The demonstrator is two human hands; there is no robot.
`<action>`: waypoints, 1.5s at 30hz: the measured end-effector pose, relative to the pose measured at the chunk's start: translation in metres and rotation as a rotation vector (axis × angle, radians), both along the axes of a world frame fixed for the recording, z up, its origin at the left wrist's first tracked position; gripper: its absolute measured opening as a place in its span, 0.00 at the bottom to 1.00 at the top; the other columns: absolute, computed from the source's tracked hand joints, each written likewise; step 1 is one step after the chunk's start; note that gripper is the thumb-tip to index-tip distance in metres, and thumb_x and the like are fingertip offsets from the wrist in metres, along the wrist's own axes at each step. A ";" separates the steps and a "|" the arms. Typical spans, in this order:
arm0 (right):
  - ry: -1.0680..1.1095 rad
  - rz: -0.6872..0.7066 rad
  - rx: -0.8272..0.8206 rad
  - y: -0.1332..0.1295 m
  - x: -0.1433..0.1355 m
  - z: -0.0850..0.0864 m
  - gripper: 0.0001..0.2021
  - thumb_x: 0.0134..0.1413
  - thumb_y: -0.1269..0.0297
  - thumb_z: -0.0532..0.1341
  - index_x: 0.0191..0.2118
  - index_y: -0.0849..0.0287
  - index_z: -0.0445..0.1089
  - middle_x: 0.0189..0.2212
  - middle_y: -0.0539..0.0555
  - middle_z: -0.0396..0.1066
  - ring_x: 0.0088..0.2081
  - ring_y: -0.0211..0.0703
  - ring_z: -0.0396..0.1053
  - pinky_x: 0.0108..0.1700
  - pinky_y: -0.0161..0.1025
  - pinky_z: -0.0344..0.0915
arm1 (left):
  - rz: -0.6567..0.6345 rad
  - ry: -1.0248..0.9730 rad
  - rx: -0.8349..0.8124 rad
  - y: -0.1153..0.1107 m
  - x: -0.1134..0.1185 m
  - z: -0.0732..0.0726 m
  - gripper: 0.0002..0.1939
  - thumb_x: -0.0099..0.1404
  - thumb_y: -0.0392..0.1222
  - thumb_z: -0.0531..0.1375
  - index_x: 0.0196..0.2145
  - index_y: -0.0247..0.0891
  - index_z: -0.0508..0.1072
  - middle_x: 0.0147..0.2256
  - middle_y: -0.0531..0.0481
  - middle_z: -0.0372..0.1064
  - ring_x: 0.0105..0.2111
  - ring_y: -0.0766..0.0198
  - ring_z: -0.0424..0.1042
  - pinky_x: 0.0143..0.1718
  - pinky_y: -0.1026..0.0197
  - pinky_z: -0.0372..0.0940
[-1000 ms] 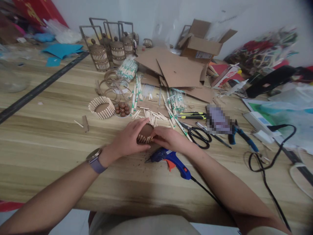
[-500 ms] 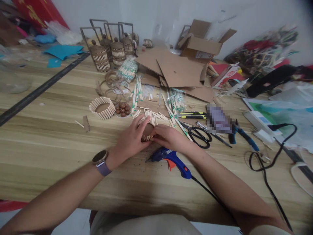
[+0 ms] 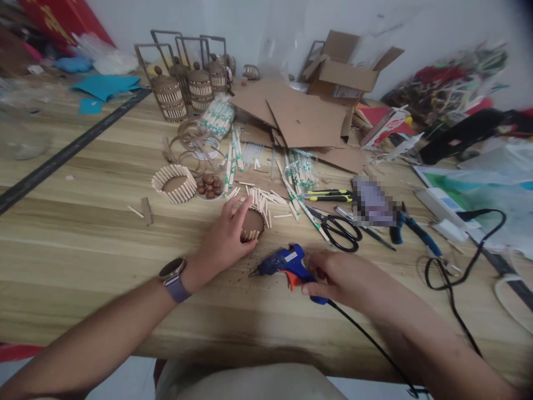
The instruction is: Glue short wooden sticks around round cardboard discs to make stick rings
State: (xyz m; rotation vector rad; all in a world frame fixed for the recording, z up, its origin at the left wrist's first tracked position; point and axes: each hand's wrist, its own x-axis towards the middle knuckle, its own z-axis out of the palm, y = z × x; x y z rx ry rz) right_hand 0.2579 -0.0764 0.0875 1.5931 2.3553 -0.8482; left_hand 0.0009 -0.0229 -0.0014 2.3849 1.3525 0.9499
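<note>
My left hand (image 3: 222,233) is around the left side of a small round brown base (image 3: 253,221), thumb at its front edge and fingers at its back. Short sticks stand along the front of that base. My right hand (image 3: 333,275) has its fingers wrapped round the handle of a blue glue gun (image 3: 287,258) with an orange trigger, whose nozzle points left. Short cut sticks (image 3: 266,200) lie loose just behind the base. To the left are a ring of upright sticks (image 3: 174,183) and a dish of brown balls (image 3: 209,186).
Black scissors (image 3: 341,230), a yellow-black cutter (image 3: 328,195) and blue pliers (image 3: 416,230) lie on the right. Behind are cardboard sheets (image 3: 308,119), an open box (image 3: 343,75) and several handled stick containers (image 3: 169,97). The gun's black cord (image 3: 366,336) runs toward the front right.
My right hand has left the small round base, moved right and toward me, and taken hold of the glue gun. My left hand has stayed at the base.
</note>
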 end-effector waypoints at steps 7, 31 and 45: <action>0.253 -0.244 0.038 -0.017 0.006 -0.031 0.06 0.46 0.68 0.61 0.28 0.54 0.61 0.22 0.45 0.61 0.23 0.37 0.57 0.27 0.35 0.51 | 0.007 -0.014 0.011 0.001 -0.001 -0.001 0.50 0.57 0.36 0.68 0.69 0.45 0.45 0.64 0.35 0.52 0.66 0.38 0.54 0.61 0.35 0.64; 0.793 -0.472 0.042 0.011 -0.006 -0.051 0.16 0.51 0.49 0.67 0.36 0.59 0.77 0.26 0.52 0.72 0.26 0.40 0.66 0.27 0.36 0.63 | -0.039 -0.060 0.031 0.002 -0.002 -0.003 0.54 0.56 0.34 0.68 0.71 0.45 0.41 0.64 0.35 0.52 0.65 0.41 0.56 0.63 0.37 0.60; 0.629 -0.267 0.207 0.006 -0.008 -0.046 0.11 0.56 0.58 0.61 0.39 0.58 0.78 0.30 0.53 0.78 0.29 0.43 0.73 0.31 0.37 0.69 | -0.030 -0.040 0.014 0.001 -0.001 0.001 0.53 0.56 0.33 0.68 0.70 0.47 0.42 0.63 0.37 0.54 0.64 0.42 0.57 0.65 0.34 0.56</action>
